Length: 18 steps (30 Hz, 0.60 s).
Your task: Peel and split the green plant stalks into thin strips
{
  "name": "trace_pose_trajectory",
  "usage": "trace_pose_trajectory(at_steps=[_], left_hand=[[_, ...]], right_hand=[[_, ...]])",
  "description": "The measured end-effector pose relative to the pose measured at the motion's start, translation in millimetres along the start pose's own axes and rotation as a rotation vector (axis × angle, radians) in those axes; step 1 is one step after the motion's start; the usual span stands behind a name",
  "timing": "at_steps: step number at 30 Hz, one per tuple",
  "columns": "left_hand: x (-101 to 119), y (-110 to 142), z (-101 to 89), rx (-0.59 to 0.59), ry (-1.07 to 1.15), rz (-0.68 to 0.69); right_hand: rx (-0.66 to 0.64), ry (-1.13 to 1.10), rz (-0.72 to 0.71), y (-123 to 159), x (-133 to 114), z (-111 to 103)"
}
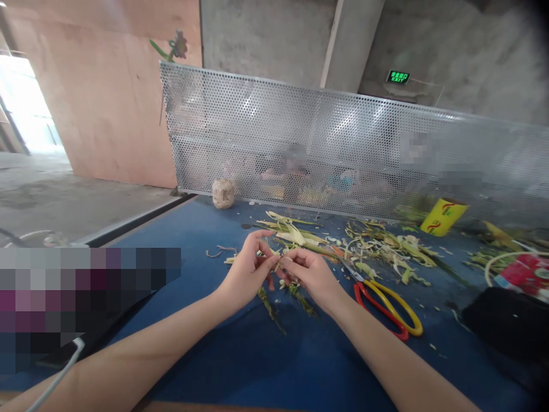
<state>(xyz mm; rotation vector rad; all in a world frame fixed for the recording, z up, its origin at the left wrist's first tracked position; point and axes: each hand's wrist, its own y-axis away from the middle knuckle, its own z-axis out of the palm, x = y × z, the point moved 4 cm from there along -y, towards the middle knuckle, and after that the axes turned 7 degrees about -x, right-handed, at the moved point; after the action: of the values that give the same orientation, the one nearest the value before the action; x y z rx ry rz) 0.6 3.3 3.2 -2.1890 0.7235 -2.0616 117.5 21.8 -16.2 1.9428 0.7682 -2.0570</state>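
Observation:
My left hand and my right hand meet above the blue table, thumbs and fingertips pinched close together. Between them is a small pale plant strip, mostly hidden by the fingers. Just below, two green twisted plant strands point toward me; whether they hang from the held piece or lie on the table I cannot tell. Scissors with one red and one yellow handle rest right of my right hand. Beyond my fingers lie long pale-green leaf strips.
Plant scraps litter the table's right half. A yellow roll and a wrapped beige roll stand near the perforated metal screen. At right are a black item and a red packet. Blurred people show behind the screen.

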Motion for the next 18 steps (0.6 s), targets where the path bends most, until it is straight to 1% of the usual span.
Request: trace_pose_trajectory(at_steps=[5,10,13,16,18], left_hand=[[-0.3,0.8,1.1,-0.014,0.053,-0.058],[-3.5,1.8,1.1,0.019,0.140,-0.110],[-7.7,1.0,0.9,0.013,0.169,-0.150],[-9.9,0.2,0.7,-0.016,0.188,-0.177],[-9.4,0.4,-0.7,-0.001,0.184,-0.182]], right_hand=[[0.040,0.088,-0.029,0.2,-0.8,-3.1],[0.073,0.118,-0.053,-0.1,-2.2,-4.8],[0.084,0.162,-0.078,1.0,-5.7,-4.6],[0.102,0.261,-0.093,2.6,-8.2,-5.8],[0.128,0.355,-0.130,3.7,-10.2,-7.5]])
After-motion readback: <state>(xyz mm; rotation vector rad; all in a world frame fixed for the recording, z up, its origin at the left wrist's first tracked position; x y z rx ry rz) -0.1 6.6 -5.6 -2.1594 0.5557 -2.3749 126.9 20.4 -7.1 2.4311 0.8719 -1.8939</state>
